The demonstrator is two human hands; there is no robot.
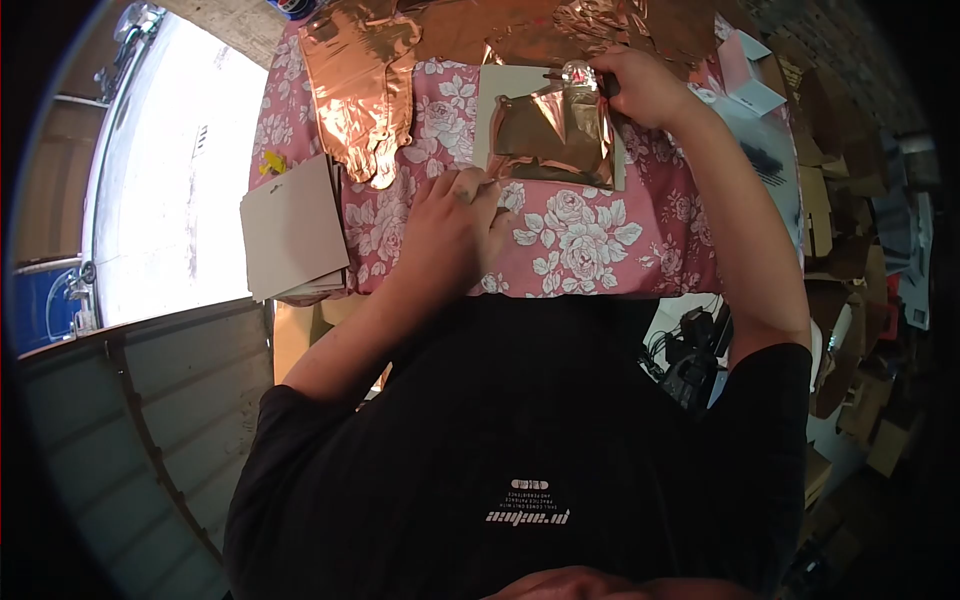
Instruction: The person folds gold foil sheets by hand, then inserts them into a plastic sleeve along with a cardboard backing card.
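A shiny copper-coloured foil piece (555, 140), folded over, lies on a pale card (486, 105) on the flowered cloth. My left hand (452, 222) is at the foil's lower left corner, its fingers bent and pressed together at the edge. At the upper right corner, my right hand (637, 88) pinches the foil with its fingertips. Another foil piece (360, 95), long and crumpled, rests on the cloth left of the card. More copper foil (450, 28) spreads along the far side.
A stack of grey cards (293, 230) sits at the table's left edge, with a small yellow object (272, 163) behind it. A blue can (292, 8) stands far left. White folded card (750, 80) is at the far right, beside cardboard boxes (820, 210).
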